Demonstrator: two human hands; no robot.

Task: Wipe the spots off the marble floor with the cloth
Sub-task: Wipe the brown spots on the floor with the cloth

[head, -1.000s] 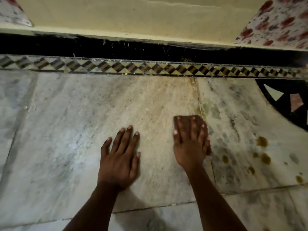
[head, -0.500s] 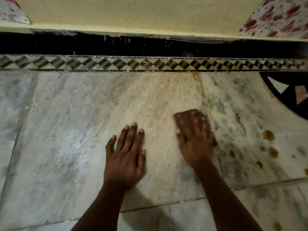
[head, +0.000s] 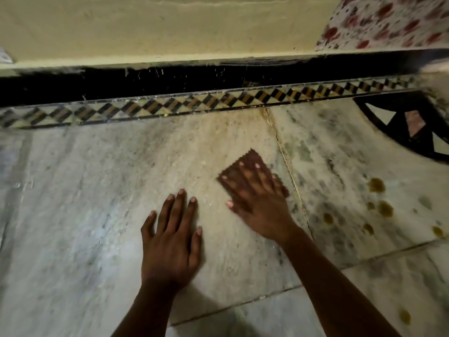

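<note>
A small dark brown cloth [head: 250,158] with a zigzag edge lies flat on the marble floor [head: 85,190]. My right hand [head: 257,198] presses it down with spread, straight fingers and looks blurred. My left hand [head: 172,242] rests flat on the marble to the left, fingers straight. Several yellow-brown spots [head: 376,185] sit on the slab to the right of the cloth, apart from it. One more spot [head: 405,316] shows at the lower right.
A patterned tile border [head: 170,107] and a black skirting [head: 121,80] run along the wall ahead. A black inlay pattern [head: 401,122] curves at the right. Red-flowered fabric [head: 388,20] hangs at the top right.
My right hand has slid the cloth forward and to the left, turning its fingers leftward. My left hand stays planted on the floor. The view has shifted and tilted.
</note>
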